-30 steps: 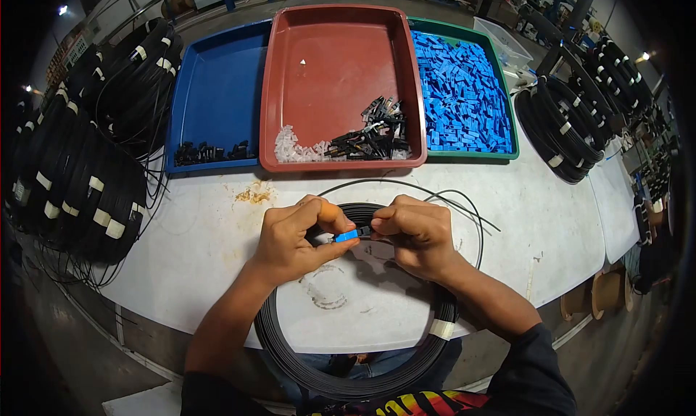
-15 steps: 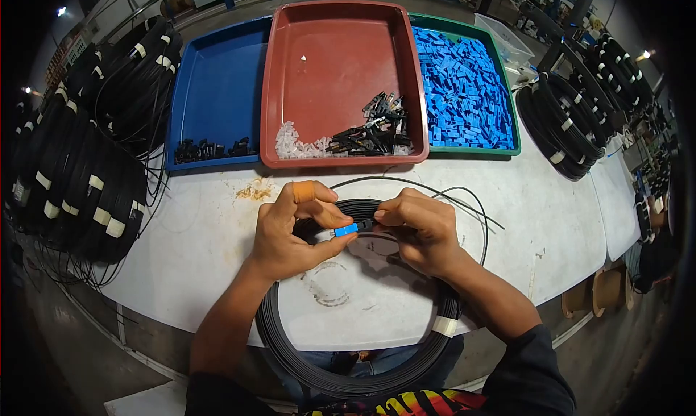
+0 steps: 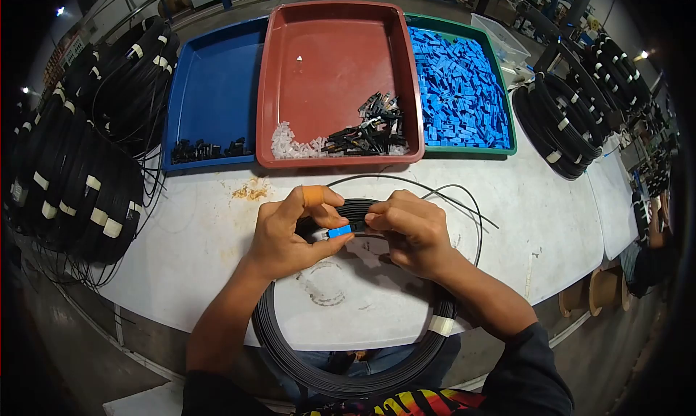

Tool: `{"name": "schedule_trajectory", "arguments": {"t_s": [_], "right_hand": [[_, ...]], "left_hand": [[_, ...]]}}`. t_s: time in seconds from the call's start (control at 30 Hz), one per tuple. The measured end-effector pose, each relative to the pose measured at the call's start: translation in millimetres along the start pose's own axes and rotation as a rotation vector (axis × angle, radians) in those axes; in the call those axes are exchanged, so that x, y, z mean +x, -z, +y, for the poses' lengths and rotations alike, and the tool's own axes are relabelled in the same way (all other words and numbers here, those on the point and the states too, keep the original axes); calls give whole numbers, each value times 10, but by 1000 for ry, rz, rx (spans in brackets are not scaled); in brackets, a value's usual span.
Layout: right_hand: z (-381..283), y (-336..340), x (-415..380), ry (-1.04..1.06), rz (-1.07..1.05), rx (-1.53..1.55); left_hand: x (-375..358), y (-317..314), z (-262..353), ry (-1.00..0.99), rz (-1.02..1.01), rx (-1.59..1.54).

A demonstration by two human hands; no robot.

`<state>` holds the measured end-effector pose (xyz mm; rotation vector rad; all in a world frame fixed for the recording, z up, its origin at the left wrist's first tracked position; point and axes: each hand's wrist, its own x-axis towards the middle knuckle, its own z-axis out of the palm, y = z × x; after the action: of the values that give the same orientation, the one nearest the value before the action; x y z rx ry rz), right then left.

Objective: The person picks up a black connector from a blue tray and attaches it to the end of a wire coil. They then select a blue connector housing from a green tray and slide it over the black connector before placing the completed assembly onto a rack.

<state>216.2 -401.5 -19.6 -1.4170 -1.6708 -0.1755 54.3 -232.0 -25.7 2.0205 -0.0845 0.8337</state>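
Pinched between thumb and fingers of the left hand point(image 3: 286, 231) and the right hand point(image 3: 409, 231), a small blue connector point(image 3: 339, 231) is held just above the white desk point(image 3: 203, 249), over the far arc of a black cable coil point(image 3: 348, 376) that lies on the desk and overhangs its near edge. Both hands are closed on the connector, and an orange wrap is seen on the left index finger. Behind the hands, a blue tray point(image 3: 217, 75), a red tray point(image 3: 326, 46) holding black and clear parts, and a green tray point(image 3: 507, 144) heaped with blue pieces are lined up.
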Motion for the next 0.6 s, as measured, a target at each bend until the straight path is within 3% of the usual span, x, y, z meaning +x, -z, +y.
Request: {"name": "schedule_trajectory", "arguments": {"t_s": [0.07,0.13,0.23,0.5,0.6], "right_hand": [[8,14,-3,-9,6,-6],[-4,3,-6,-23,10,-8],[-28,-6,-9,-64,11,-32],[-44,0,-4,21,-35,-102],[-22,-19,-6,79,-22,-133]], "left_hand": [[38,11,33,0,-2,36],[76,11,54,-186,6,195],[123,-17,118,-259,-87,321],[64,-11,67,-189,-104,261],[68,-19,46,-289,-88,211]]}}
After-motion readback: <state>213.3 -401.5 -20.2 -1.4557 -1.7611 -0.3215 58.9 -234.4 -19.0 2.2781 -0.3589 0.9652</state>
